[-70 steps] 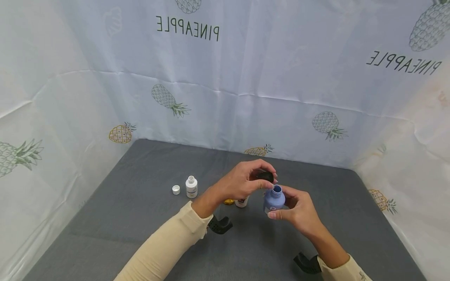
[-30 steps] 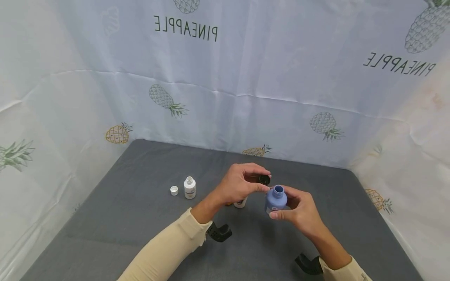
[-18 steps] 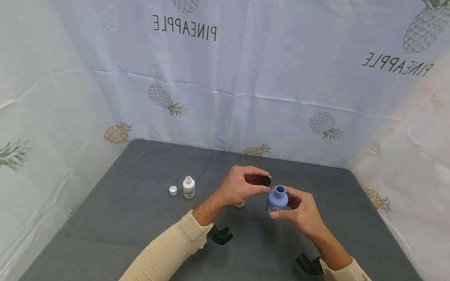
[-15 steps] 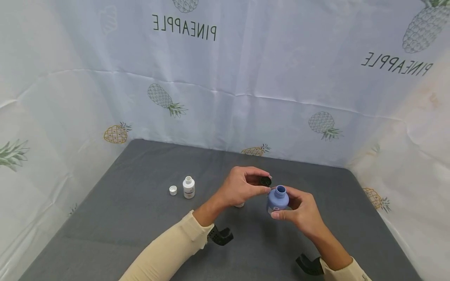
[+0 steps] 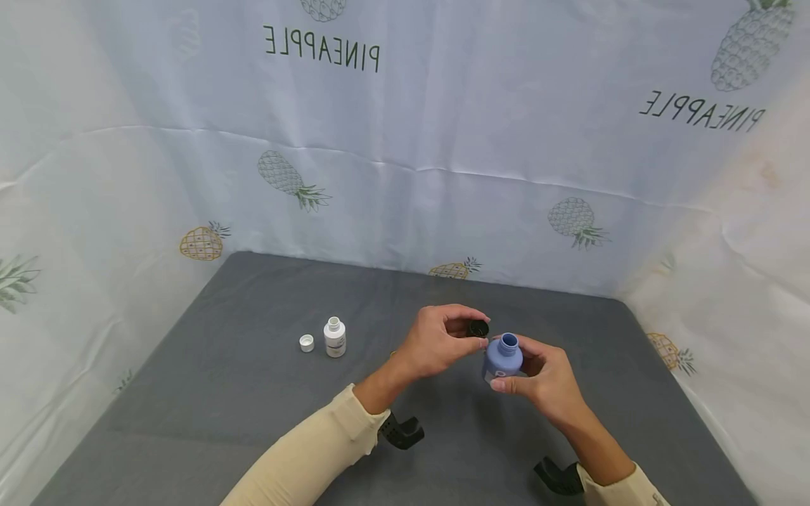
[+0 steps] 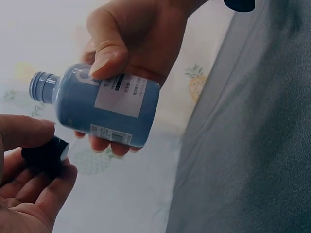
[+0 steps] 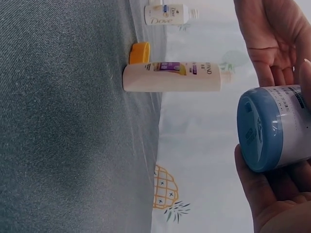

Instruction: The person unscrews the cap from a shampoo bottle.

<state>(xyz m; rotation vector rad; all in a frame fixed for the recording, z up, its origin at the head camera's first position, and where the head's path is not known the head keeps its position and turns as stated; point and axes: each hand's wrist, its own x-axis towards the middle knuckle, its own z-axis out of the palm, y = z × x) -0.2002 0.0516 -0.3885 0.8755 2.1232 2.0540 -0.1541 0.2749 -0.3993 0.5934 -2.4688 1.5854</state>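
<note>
In the head view, my right hand (image 5: 547,372) grips a blue bottle (image 5: 503,363) by its sides above the table. Its neck is bare and its round mouth faces up. My left hand (image 5: 439,341) pinches a black cap (image 5: 479,328) between thumb and fingers, just left of the mouth and apart from it. The left wrist view shows a gap between the cap (image 6: 46,156) and the threaded neck of the bottle (image 6: 107,104). A white label covers part of the bottle's side. The right wrist view shows the bottle's base (image 7: 252,131).
A small white bottle (image 5: 335,339) stands uncapped at the left, its white cap (image 5: 306,343) beside it on the grey table (image 5: 253,400). In the right wrist view, a tall white uncapped bottle (image 7: 170,76) stands near a yellow cap (image 7: 140,52). A pineapple-print curtain (image 5: 411,140) encloses the table.
The black cap has come down slightly and tilted, its hollow side now showing. The tall white bottle has gone out of sight behind my left hand. My right hand still holds the blue bottle.
</note>
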